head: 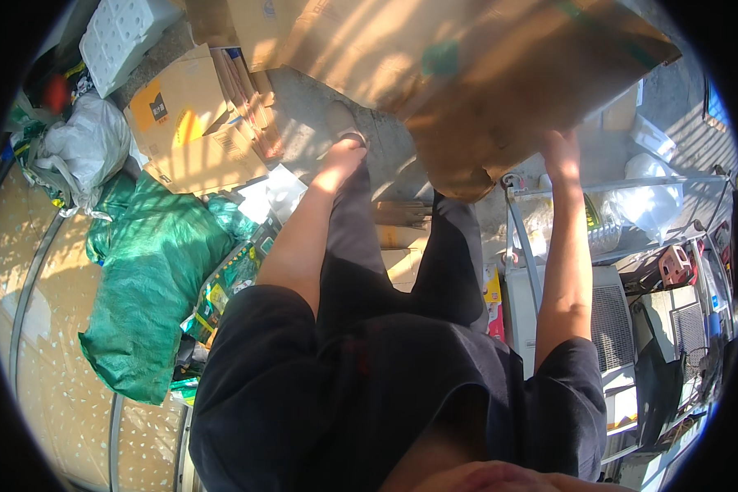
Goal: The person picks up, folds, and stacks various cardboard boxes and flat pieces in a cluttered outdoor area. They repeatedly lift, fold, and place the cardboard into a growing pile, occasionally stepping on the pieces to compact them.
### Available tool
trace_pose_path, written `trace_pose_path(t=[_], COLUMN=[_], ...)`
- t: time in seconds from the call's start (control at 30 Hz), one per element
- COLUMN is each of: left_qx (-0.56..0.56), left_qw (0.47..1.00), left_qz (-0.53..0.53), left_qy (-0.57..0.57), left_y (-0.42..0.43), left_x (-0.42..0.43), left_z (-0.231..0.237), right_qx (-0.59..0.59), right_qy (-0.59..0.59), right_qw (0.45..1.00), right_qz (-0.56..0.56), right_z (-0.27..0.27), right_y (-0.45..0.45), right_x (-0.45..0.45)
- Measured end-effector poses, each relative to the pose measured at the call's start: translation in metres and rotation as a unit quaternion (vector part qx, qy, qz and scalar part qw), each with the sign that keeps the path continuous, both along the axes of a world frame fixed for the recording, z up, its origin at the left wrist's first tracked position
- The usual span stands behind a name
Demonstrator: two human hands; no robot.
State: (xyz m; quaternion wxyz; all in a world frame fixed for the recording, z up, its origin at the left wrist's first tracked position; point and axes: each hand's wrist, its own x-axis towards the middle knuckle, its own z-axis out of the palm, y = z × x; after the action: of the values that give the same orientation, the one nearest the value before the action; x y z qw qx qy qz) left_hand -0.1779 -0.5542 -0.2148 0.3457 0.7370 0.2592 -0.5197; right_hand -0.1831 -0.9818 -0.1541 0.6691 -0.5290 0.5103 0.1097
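Observation:
My right hand point(561, 154) grips the lower edge of a large sheet of brown cardboard point(369, 67), which bears bits of green tape. The sheet is raised in front of me and part of it is in shadow. Its lower flap point(461, 154) hangs with a torn, ragged edge close to my leg. My left hand point(343, 158) is beside my other leg, away from the sheet. Its fingers are curled in, and I see nothing held in them.
Leftward lie a printed carton point(190, 123) with flattened cardboard beside it point(246, 98), a green woven sack point(154, 277), a white plastic bag point(89, 141) and a white foam block point(123, 40). On my right are a metal frame point(523, 221), clear plastic bottles point(599, 224) and a white appliance casing point(609, 313).

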Motion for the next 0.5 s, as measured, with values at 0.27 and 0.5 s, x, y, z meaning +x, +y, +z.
trace_pose_path(t=[0.27,0.5], left_qx=[-0.078,-0.131], left_qw=[0.989,0.975], left_qz=[0.118,0.179], left_qy=[-0.029,-0.021], left_y=[-0.016,-0.037], left_x=[0.045,0.066], left_z=[-0.011,-0.011], right_qx=[-0.003,-0.007], right_qy=[0.027,0.004], right_qw=[0.998,0.999], right_qz=[-0.064,-0.044], right_z=[0.001,0.011], right_y=[0.013,0.033], right_x=[0.002,0.013])
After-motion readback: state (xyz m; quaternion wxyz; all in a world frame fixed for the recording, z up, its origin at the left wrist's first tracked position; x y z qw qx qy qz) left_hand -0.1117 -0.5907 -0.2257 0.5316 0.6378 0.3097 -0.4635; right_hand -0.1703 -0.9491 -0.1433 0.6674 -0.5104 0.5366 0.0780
